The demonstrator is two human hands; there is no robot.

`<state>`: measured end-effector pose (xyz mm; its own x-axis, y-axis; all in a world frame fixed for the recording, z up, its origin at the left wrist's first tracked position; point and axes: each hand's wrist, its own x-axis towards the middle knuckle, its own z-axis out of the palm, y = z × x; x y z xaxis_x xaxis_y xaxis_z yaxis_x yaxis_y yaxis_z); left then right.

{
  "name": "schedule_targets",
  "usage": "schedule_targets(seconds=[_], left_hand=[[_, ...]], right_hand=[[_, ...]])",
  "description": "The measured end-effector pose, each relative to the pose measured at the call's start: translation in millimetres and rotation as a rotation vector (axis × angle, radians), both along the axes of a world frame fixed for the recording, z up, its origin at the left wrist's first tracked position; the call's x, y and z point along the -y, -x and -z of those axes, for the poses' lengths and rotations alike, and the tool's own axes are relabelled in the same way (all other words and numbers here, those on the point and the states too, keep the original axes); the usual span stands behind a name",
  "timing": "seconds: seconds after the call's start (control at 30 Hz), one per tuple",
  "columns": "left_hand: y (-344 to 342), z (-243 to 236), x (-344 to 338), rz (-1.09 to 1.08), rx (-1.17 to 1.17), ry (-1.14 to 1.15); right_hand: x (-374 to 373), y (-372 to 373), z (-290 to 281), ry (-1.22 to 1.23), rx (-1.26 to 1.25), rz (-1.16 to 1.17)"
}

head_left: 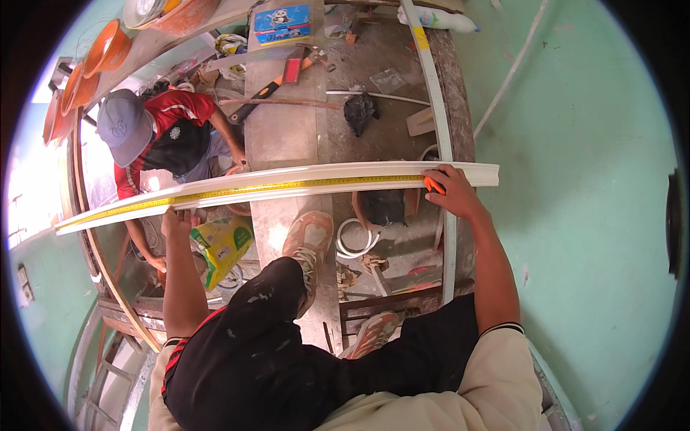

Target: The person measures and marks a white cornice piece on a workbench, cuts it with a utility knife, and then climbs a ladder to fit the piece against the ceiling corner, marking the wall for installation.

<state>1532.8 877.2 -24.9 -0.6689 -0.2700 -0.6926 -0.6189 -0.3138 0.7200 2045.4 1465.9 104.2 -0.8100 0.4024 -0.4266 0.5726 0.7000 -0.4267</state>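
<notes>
White strip [323,173], likely light, bendy; best held at my left hand [175,221] (grip unclear) and right hand [454,191] (clasping tape measure [433,184]).

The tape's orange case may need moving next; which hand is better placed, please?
Probably the right hand: it holds the orange case, while the left hand is farther left, by the white strip.

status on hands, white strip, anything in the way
Right hand gripping tape measure at white strip; left hand at strip's lower edge, grip unclear. Yellow blade stretched along strip. Possible obstruction: co-worker close at left, partly hidden by strip.
</notes>
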Motion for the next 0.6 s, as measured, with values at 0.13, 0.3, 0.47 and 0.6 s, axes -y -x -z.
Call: schedule_targets(seconds=[0.13,0.3,0.47,0.6], left_hand=[[-5.3,1.4,-14.2,0.024,0.035,0.028],[0.5,1.5,-1.5,0.047,0.028,-0.011],[-14.4,1.4,-16.9,0.072,0.078,0.041],[-6.8,2.2,9.2,0.116,0.076,-0.039]], right_hand=[[-2.1,-7.3,5.5,-0.04,-0.002,0.014],[-5.3,-6.0,9.8,-0.026,-0.091,0.018],[-12.5,-14.2,0.3,-0.038,-0.06,0.076],[-35.8,-24.5,-5.9,-0.046,-0.039,0.156]])
